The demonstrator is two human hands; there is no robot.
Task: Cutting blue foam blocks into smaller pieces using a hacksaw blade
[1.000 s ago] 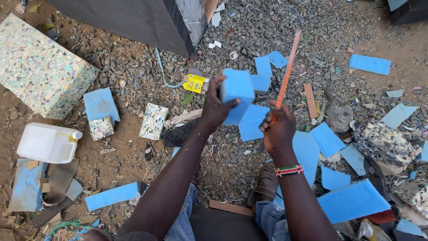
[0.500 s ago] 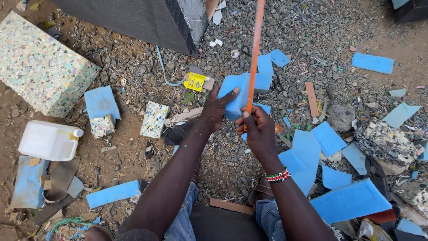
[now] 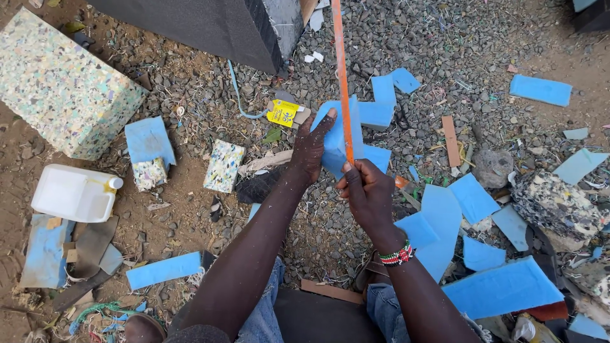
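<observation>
My left hand (image 3: 309, 151) grips a blue foam block (image 3: 338, 141) held up over the gravel, fingers along its left face. My right hand (image 3: 366, 194) is closed around the lower end of a long thin orange blade (image 3: 340, 76) that runs up out of the top of the view. The blade lies across the block, roughly down its middle. A beaded bracelet (image 3: 397, 255) sits on my right wrist.
Blue foam offcuts (image 3: 502, 287) lie scattered on the gravel at right and ahead. A speckled foam block (image 3: 60, 89) stands at upper left, a white plastic jug (image 3: 73, 194) at left, a dark slab (image 3: 190, 25) at top. A stone (image 3: 491, 166) rests at right.
My right hand swung the orange blade from the right side onto the blue block. Blade now stands near upright across the block, and my left hand's fingers have stretched out along it.
</observation>
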